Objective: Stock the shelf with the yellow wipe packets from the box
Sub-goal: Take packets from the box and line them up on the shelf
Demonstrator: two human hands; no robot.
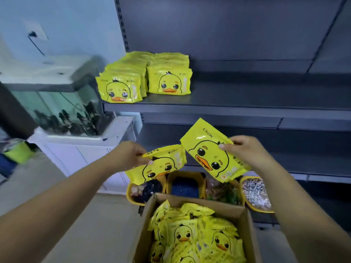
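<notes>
Holding one yellow wipe packet apiece, both hands are raised above the cardboard box [144,223]. The left hand [129,155] pinches the top edge of the left packet [157,166], which lies nearly flat with its duck face turned sideways. The right hand [241,149] has its fingers [224,146] curled over the upper edge of the right packet [209,150], which tilts with its top toward the upper left. The box is open and packed with more duck-printed packets [193,234]. On the dark grey shelf [247,99] two rows of packets [144,76] stand upright at its left end. Yellow bins [254,194] of mixed goods sit just beyond the box. A fish tank [62,103] stands to the left.
</notes>
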